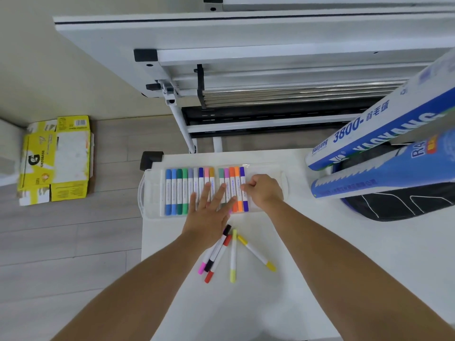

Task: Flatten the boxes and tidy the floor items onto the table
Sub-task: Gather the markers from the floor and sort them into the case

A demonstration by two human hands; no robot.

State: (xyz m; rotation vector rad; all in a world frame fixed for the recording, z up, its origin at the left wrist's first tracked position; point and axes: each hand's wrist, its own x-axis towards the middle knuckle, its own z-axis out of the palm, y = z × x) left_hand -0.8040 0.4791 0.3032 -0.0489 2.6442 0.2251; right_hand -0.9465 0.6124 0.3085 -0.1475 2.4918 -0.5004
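A clear plastic marker case lies on the white table, filled with a row of coloured markers. My left hand lies flat on the markers in the middle of the row, fingers straight. My right hand sits at the row's right end, fingers curled and pinching the purple marker. Several loose markers in pink, black, red and yellow lie fanned on the table just below the case. A flattened yellow Gatorade box lies on the wooden floor at the left.
Two long blue-and-white boxes lean over a black bag at the table's right. A white folding frame with metal bars stands beyond the table. Wooden floor stretches to the left.
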